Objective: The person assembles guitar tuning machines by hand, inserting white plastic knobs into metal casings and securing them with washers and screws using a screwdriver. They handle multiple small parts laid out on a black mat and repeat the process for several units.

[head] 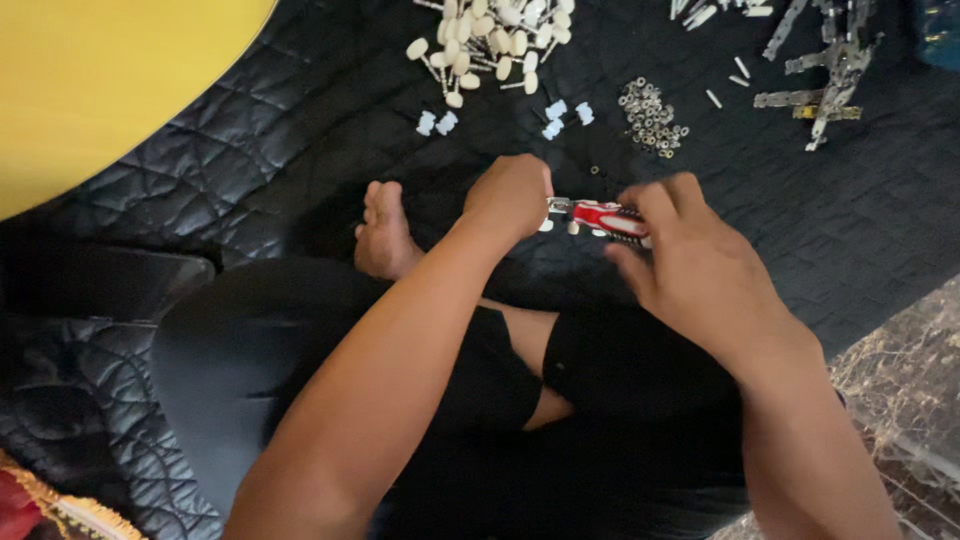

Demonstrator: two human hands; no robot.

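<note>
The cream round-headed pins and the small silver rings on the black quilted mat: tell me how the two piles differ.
The cream round-headed pins are pale, each a rounded head on a thin stem; the small silver rings are shiny metal and far smaller. The pin pile spreads wide at the top centre, while the ring pile is compact and lies to its right. Both lie loose on the black quilted mat, beyond both hands.

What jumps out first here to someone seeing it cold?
Dead centre, the left hand and right hand both grip a small red-and-metal tool over a black quilted mat. Above them sit sorted parts: a heap of cream peg-like pieces, a cluster of small metal rings and a pile of metal strips at top right. A large yellow surface fills the top-left corner.
</note>
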